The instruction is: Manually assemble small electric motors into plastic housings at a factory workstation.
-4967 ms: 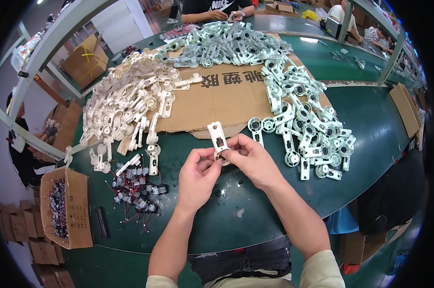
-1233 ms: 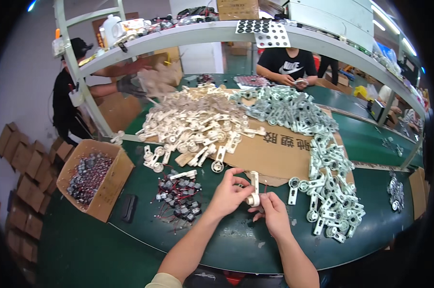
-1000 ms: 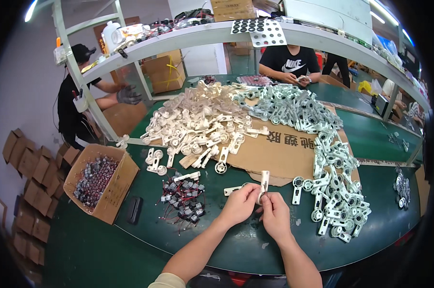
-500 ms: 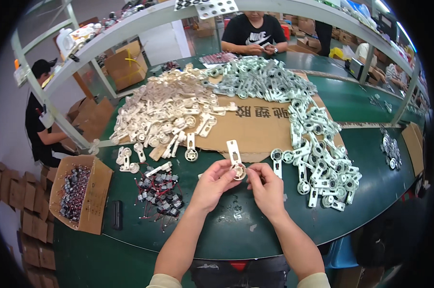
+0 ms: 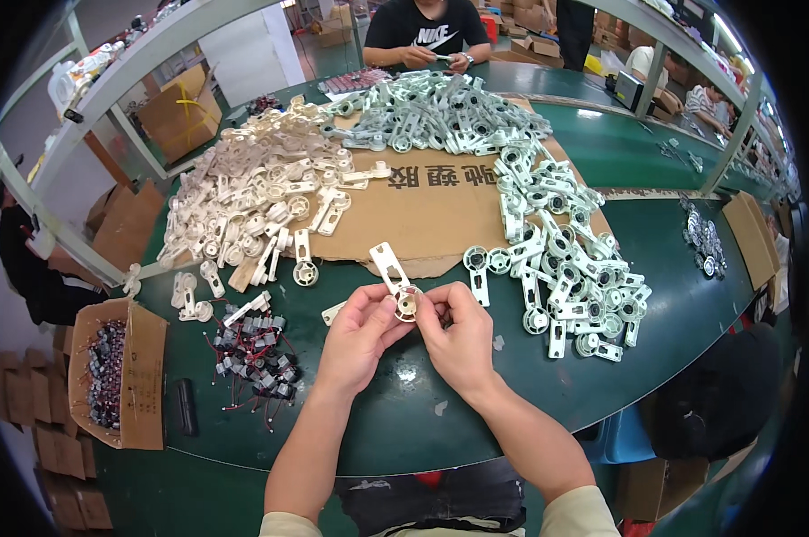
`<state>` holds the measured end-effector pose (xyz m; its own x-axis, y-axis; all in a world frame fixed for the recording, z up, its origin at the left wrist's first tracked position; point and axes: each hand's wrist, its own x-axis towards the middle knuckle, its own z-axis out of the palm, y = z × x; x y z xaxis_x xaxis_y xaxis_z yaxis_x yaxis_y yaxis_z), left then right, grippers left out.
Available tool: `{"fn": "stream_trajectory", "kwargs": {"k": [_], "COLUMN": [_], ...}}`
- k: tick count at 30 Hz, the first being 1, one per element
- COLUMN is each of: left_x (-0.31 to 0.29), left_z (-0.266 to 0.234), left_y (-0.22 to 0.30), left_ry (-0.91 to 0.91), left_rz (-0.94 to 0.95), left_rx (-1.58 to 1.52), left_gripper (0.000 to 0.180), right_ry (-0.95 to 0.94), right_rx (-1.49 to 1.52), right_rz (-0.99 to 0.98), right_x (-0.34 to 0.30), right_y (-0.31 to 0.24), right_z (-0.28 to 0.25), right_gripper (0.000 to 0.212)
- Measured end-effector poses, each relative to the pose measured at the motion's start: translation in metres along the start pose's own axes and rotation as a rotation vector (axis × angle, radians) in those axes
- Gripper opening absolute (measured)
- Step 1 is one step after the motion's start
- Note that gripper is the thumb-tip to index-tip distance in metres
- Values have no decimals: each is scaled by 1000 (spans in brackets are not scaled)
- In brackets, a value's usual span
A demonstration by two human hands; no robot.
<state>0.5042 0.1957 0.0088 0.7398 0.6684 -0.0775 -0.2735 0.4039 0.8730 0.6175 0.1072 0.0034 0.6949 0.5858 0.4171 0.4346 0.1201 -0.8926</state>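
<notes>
A cream plastic housing [image 5: 388, 266] with a slotted flat arm and a round ring end is held up over the table's near side. My left hand [image 5: 359, 338] is closed on the ring end from the left, thumb and fingers pinching it. My right hand [image 5: 455, 336] has its thumb and forefinger closed at the ring's right edge; whether a small part is also between them cannot be made out. Another cream piece [image 5: 332, 313] lies partly hidden beside my left hand. Left of it is a pile of small motors [image 5: 259, 358] with red wires.
Beyond my hands a cardboard sheet [image 5: 422, 215] lies between a heap of cream housings [image 5: 252, 179] and pale green housings [image 5: 440, 112]. A box of motors [image 5: 145, 376] and a black tool-like case [image 5: 186, 407] stand left. A co-worker [image 5: 427, 36] sits across the table.
The whole view has shifted, so the table's things sit further left and higher. The housing's arm leans more to the left, and my right fingers are now closer against its ring.
</notes>
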Motion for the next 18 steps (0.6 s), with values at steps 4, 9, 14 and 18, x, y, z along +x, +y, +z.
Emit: {"fn": "stream_trajectory", "kwargs": {"k": [4, 9, 14, 18], "left_x": [0, -2, 3, 5], "left_z": [0, 7, -10, -16], "left_y": [-4, -5, -3, 9], "left_ry": [-43, -39, -7, 21], "left_rz": [-8, 14, 17, 70], "left_rx": [8, 21, -28, -108], "left_gripper": [25, 24, 20, 19], "right_ry": [-10, -42, -257, -427], "right_rx": [-27, -7, 46, 59], "right_rz": [-46, -105, 5, 95], "right_x": [1, 1, 8, 12], "right_y": [1, 2, -5, -11], "right_z": [-1, -3, -13, -30], "right_gripper": [14, 9, 18, 25]}}
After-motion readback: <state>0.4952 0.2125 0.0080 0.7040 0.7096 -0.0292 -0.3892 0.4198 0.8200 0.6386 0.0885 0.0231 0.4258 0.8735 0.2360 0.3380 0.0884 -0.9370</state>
